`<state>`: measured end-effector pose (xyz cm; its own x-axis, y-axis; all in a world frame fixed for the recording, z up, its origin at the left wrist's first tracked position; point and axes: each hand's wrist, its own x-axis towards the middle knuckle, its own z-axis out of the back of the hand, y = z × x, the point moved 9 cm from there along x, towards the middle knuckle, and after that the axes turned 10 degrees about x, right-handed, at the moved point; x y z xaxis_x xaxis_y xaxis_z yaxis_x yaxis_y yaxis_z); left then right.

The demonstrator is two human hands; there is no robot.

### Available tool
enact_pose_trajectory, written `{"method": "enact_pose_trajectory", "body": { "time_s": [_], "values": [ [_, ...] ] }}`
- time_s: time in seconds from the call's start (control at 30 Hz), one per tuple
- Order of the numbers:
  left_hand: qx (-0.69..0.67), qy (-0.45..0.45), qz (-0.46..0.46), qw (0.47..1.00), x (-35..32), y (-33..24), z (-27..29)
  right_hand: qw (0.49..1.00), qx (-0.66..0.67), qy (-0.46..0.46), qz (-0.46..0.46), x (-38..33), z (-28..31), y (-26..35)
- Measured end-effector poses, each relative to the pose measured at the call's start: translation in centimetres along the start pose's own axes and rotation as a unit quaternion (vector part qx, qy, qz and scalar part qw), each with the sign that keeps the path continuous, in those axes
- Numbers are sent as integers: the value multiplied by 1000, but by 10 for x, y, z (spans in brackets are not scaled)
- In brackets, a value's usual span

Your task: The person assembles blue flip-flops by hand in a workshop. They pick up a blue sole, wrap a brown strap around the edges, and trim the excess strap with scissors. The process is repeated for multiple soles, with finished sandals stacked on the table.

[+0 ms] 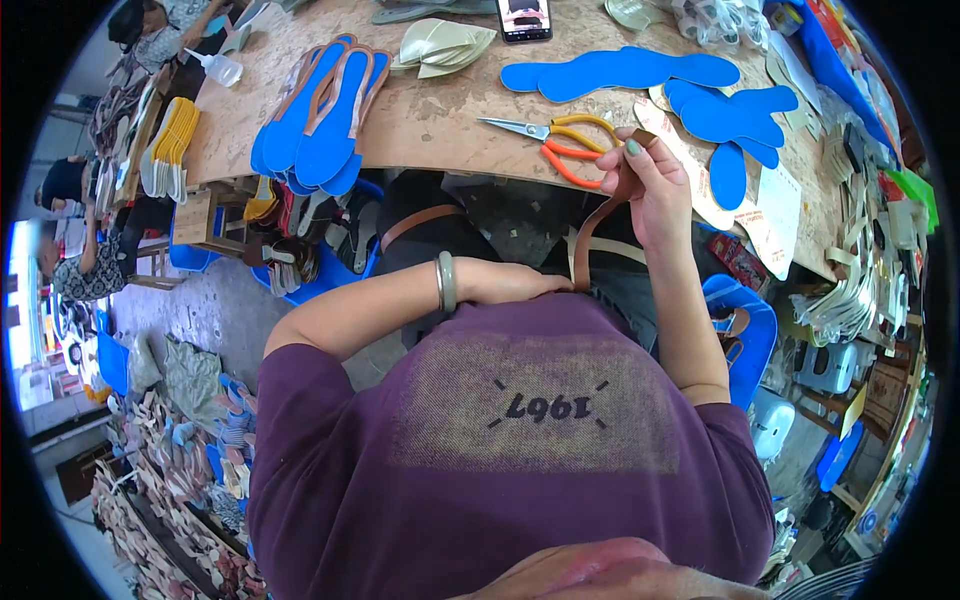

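The strap (584, 248) is brown; narrow, flat, curved.

Strap (583, 255) in the right hand (655, 185): leather-like, smooth, low sheen. Hand tool (522, 128) just left of this hand: bright metal tips, smooth plastic-looking grips. Counter (430, 125) beyond the hand: wood, matt, scuffed. Blue sole-shaped pieces (630, 72) ahead of the hand: matt, smooth. Bag (722, 24) farther ahead: clear, glossy plastic.
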<state>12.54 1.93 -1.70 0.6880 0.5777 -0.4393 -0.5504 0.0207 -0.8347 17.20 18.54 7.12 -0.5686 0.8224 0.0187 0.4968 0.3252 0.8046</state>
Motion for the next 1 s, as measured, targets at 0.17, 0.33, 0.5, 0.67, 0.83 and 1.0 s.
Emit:
{"method": "enact_pose_trajectory", "body": {
  "time_s": [0.17,0.33,0.5,0.67,0.83,1.0],
  "values": [
    [-10,-17,-138,990,0,-10,-12,1000,-5,17,-13,-4,-7,-8],
    [39,33,-64,997,12,3,-10,998,-36,-6,-41,-2,-7,-12],
    [9,34,7,999,7,10,-6,992,-122,-18,-30,11,10,-10],
    [-52,-24,-132,990,-3,-6,-7,985,-173,-23,-21,37,7,-11],
    [-122,-6,-74,990,3,15,-14,906,-417,-30,69,75,7,-10],
    [-242,-60,-12,968,11,44,-12,763,-629,9,150,105,-8,-14]
  ]
}}
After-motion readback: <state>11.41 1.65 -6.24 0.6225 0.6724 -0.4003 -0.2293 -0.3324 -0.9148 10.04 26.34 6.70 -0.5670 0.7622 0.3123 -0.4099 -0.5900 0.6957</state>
